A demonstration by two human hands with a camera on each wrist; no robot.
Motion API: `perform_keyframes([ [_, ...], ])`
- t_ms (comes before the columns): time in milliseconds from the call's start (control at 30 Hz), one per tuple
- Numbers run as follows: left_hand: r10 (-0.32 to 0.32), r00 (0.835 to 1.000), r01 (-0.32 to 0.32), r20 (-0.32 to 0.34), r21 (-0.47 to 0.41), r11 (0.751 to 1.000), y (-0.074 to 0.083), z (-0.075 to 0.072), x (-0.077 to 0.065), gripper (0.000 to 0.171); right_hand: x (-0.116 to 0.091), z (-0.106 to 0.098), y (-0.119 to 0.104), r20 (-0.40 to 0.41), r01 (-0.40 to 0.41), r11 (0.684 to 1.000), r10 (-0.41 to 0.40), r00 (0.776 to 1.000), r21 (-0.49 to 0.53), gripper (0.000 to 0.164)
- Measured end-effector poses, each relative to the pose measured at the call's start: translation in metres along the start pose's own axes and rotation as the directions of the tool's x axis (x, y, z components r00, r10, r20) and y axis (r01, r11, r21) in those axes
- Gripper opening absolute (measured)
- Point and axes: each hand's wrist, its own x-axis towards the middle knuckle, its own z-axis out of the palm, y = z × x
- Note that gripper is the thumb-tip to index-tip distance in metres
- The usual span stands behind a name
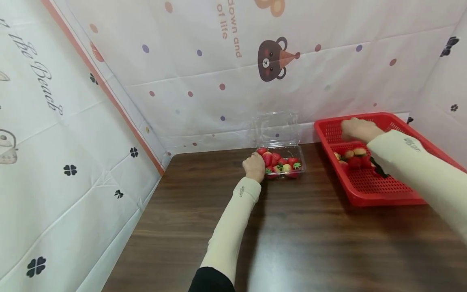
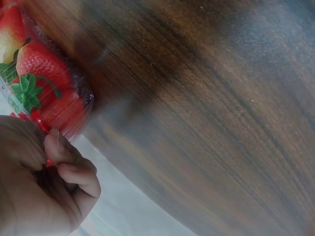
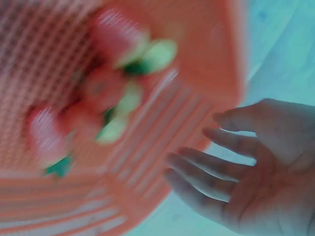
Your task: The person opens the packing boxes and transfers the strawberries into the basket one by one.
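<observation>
A clear plastic box (image 1: 302, 156) with its lid (image 1: 275, 127) raised stands at the back of the table, filled with strawberries (image 1: 276, 159). My left hand (image 1: 254, 167) holds the box at its left side, fingers curled by the rim; the left wrist view puts that hand (image 2: 47, 177) right at the box's corner. Over a red plastic basket (image 1: 368, 199) reaches my right hand (image 1: 359, 129). Its fingers are spread and only loosely bent in the right wrist view, the palm (image 3: 266, 191) holding nothing. Several strawberries (image 1: 354, 161) lie in the basket, partly hidden by the right sleeve.
The brown wooden table (image 1: 310, 239) carries both containers, the basket to the right of the box. A printed cloth (image 1: 204, 105) rises as a wall behind the table and along its left side. The box's raised lid is close to this cloth.
</observation>
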Motion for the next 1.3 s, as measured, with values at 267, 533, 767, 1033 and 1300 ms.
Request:
perform_keyframes([
  [267,0.011,1.000,-0.010,-0.027,0.007,1.000,0.005,0.004,-0.004,0.035,0.038,0.030,-0.090,-0.138,0.221,0.975,-0.221,0.966,-0.018,0.016],
  [533,0.013,1.000,-0.013,-0.011,0.011,1.000,0.008,0.002,-0.004,0.037,0.051,0.076,-0.146,-0.121,0.323,0.940,-0.310,0.943,0.109,0.035],
  [767,0.011,1.000,-0.011,-0.024,0.016,1.000,0.008,0.000,-0.004,0.039,0.065,0.103,-0.152,-0.142,0.369,0.916,-0.348,0.927,0.161,0.029],
  [1033,0.002,1.000,-0.001,-0.031,0.021,1.000,0.004,0.000,-0.002,0.039,0.071,0.107,-0.149,-0.208,0.487,0.854,-0.451,0.868,0.183,0.023],
  [1300,-0.004,1.000,0.003,0.025,0.041,0.999,-0.002,0.001,0.001,0.042,0.066,0.096,-0.153,-0.170,0.465,0.857,-0.436,0.884,0.224,0.033],
])
